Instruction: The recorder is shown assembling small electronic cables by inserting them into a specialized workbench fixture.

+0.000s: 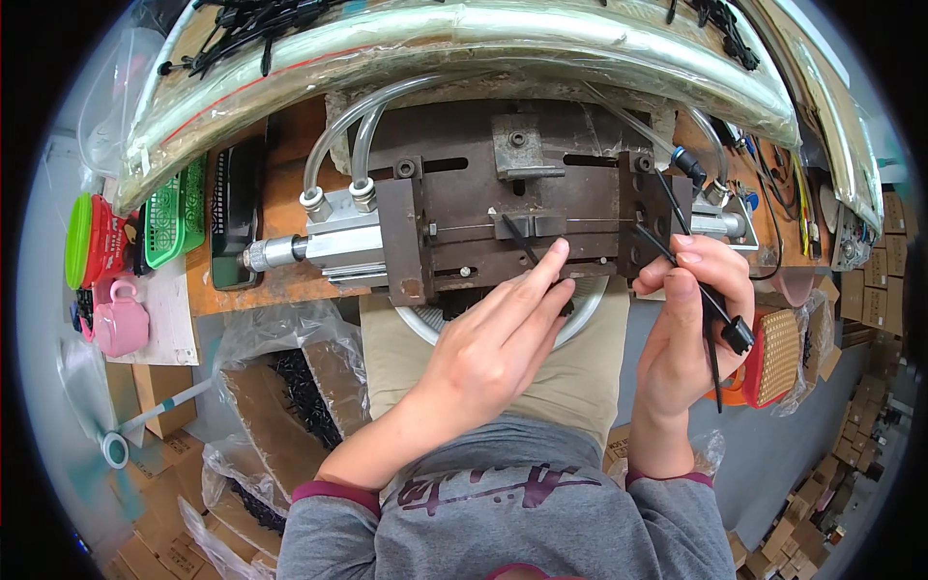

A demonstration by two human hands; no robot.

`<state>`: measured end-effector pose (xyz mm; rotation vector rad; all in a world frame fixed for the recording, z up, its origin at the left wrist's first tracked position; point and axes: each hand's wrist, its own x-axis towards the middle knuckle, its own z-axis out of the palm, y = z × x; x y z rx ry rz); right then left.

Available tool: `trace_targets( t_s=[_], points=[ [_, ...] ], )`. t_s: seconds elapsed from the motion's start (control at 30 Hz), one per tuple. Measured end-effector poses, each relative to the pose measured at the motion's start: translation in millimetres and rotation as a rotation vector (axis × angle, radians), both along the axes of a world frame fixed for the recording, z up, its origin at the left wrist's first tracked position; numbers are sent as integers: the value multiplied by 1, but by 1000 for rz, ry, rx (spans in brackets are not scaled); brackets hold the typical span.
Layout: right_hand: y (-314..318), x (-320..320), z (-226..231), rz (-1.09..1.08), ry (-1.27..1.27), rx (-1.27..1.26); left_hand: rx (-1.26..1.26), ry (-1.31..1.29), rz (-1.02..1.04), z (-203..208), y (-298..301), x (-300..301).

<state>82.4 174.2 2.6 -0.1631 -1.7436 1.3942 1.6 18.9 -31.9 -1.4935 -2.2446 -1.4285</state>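
Observation:
My left hand [488, 343] reaches over the front of a dark metal fixture [464, 198], its fingers long and held close together. A thin black strip [519, 237] slants from a small steel block [541, 225] at the fixture's middle down under these fingers, which appear to pinch it; my thumb is hidden. To the right, my right hand [691, 324] is raised with its fingers closed round several slim black strips [715, 362]. One carries a blocky black head [738, 334] beside my palm. The far ends of these strips point up toward the fixture's right-hand plate [651, 217].
Silver cylinders [348, 246] with clear hoses flank the fixture. A plastic-wrapped shelf [464, 39] with black parts spans the back. Green basket [177, 217], pink cup [121, 319] and black tray [237, 213] stand left. Below are cardboard boxes [266, 416] of black pieces.

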Motion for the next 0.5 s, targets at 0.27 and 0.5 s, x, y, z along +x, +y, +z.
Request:
trace_targets(
  t_s=[0.27, 0.5],
  points=[
    [2, 4, -3, 7, 3, -71, -19, 7, -58, 1, -5, -5],
    [2, 3, -1, 11, 18, -85, -117, 215, 66, 7, -9, -6]
  ],
)
